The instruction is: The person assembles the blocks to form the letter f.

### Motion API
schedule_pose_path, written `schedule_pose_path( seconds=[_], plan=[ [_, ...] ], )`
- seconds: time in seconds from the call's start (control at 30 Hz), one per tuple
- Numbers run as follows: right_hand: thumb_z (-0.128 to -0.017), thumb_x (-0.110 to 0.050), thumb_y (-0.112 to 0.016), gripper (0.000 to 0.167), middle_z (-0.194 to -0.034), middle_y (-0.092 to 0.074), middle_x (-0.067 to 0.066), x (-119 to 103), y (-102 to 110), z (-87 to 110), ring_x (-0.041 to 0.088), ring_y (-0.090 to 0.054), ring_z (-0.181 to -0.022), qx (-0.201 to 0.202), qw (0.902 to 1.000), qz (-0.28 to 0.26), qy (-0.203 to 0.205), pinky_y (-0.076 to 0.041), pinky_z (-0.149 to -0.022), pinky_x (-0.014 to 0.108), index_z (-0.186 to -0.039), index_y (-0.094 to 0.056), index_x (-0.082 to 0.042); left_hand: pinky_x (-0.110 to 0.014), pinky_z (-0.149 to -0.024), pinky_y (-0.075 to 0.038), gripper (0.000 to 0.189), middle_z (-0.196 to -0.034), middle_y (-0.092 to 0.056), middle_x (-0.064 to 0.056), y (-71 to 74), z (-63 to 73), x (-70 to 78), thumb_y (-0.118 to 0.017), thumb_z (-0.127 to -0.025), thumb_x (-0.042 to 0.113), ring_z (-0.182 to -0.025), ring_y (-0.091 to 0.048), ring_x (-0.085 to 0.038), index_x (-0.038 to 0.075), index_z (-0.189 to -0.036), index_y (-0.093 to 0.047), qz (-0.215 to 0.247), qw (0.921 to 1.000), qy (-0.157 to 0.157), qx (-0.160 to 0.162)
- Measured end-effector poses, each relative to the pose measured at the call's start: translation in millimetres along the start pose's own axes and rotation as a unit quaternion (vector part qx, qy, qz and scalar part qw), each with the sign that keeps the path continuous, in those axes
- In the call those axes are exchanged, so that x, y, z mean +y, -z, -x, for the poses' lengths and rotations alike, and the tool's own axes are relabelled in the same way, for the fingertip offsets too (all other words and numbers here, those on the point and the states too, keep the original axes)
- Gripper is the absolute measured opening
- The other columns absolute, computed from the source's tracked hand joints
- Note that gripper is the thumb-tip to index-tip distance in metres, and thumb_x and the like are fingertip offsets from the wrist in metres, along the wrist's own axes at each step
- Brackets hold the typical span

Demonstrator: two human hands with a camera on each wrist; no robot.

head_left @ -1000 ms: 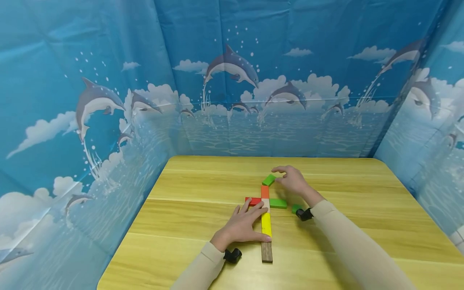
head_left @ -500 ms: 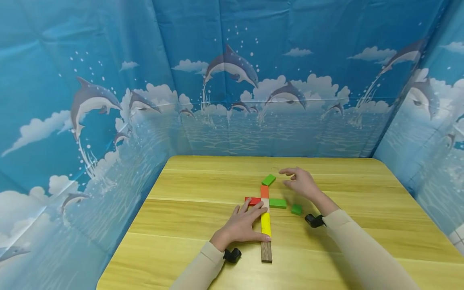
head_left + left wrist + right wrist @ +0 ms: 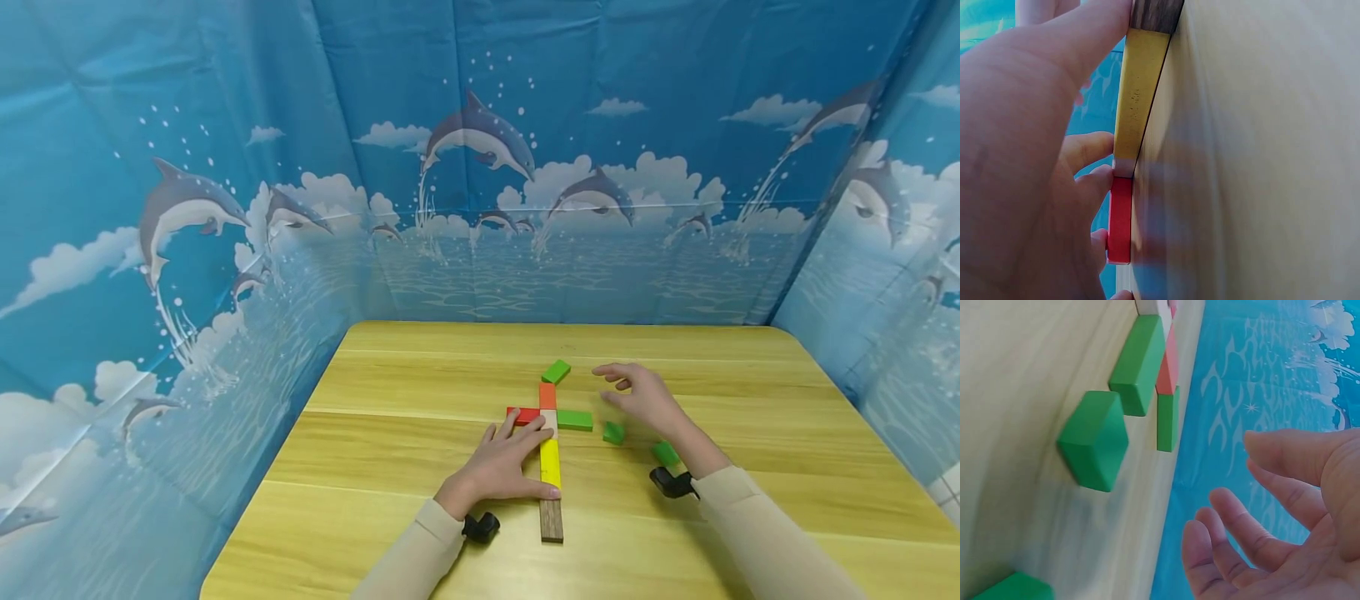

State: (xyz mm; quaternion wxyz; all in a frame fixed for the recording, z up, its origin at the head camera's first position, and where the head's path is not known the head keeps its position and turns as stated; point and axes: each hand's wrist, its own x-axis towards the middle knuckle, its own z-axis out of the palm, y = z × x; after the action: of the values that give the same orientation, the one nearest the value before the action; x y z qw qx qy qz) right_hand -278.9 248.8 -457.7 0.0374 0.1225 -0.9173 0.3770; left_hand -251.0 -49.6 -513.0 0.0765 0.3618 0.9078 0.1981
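My left hand [image 3: 498,469] rests with spread fingers on a cross of wooden blocks. Its fingertips touch the red block [image 3: 529,415] and pale block [image 3: 550,422]; its thumb lies where the yellow block [image 3: 551,462] meets the dark brown block [image 3: 551,521]. An orange block [image 3: 547,396] forms the top, a green block [image 3: 575,421] the right arm. Past the top, another green block [image 3: 556,372] lies at a slant. My right hand [image 3: 643,396] hovers to the right, fingers slightly bent and holding nothing. Below it lies a green block [image 3: 1093,440] with slanted faces.
One more green block [image 3: 665,453] lies beside the right wrist, partly hidden by it. The wood-grain table [image 3: 420,375] extends around the blocks. A blue dolphin-print curtain [image 3: 480,275] hangs behind its far edge and along its sides.
My right hand has moved rightward and a little nearer, away from the slanted green block at the top. Green blocks that its wrist covered have come into view. My left hand stays in place.
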Motion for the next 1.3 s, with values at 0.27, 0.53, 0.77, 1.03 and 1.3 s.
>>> schedule_pose_path(
  seconds=[0.27,0.53,0.77,1.03,1.3],
  plan=[
    [-0.096,-0.011,-0.070,0.041,-0.128,-0.061,0.022,6,-9,20.3,0.041,-0.059,-0.111,0.001,1.0000,-0.003,0.000,-0.055,-0.082,0.050,-0.137,-0.063,-0.013,-0.065,-0.117,-0.011,0.096,-0.167,-0.015,0.010,-0.3,-0.1,-0.8,-0.058,-0.081,0.081,-0.154,0.000,-0.032,0.034,-0.159,-0.030,-0.001,1.0000,0.000,0.001],
    [-0.092,-0.009,-0.074,0.043,-0.124,-0.063,0.020,8,-14,35.0,0.039,-0.062,-0.107,0.002,1.0000,0.000,-0.007,-0.055,-0.082,0.051,-0.134,-0.065,-0.008,-0.065,-0.117,-0.010,0.096,-0.167,-0.015,0.010,-0.5,-0.5,-0.7,-0.057,-0.081,0.082,-0.154,0.001,-0.031,0.034,-0.159,-0.030,-0.001,1.0000,-0.002,-0.001],
    [-0.089,-0.012,-0.078,0.042,-0.118,-0.065,0.017,12,-19,39.0,0.033,-0.065,-0.102,-0.013,0.9994,0.013,-0.031,-0.056,-0.079,0.047,-0.129,-0.068,-0.006,-0.065,-0.117,-0.009,0.096,-0.167,-0.014,0.011,0.2,-0.6,-1.2,-0.058,-0.081,0.081,-0.154,0.002,-0.030,0.034,-0.159,-0.030,0.003,1.0000,-0.001,-0.003],
    [-0.087,-0.012,-0.080,0.041,-0.107,-0.064,0.010,15,-24,42.3,0.023,-0.063,-0.093,-0.022,0.9981,0.018,-0.055,-0.053,-0.068,0.033,-0.125,-0.070,-0.001,-0.065,-0.117,-0.008,0.096,-0.167,-0.014,0.010,0.4,0.2,-1.8,-0.057,-0.081,0.082,-0.154,0.002,-0.031,0.033,-0.160,-0.030,0.002,1.0000,-0.005,-0.002],
    [-0.087,-0.008,-0.079,0.036,-0.107,-0.062,0.013,16,-29,44.5,0.028,-0.066,-0.095,-0.014,0.9978,0.022,-0.060,-0.055,-0.063,0.028,-0.121,-0.071,0.002,-0.064,-0.117,-0.008,0.096,-0.167,-0.015,0.009,2.1,2.5,-1.9,-0.058,-0.081,0.080,-0.154,0.002,-0.031,0.033,-0.159,-0.030,0.004,1.0000,-0.007,-0.003]
  ],
)
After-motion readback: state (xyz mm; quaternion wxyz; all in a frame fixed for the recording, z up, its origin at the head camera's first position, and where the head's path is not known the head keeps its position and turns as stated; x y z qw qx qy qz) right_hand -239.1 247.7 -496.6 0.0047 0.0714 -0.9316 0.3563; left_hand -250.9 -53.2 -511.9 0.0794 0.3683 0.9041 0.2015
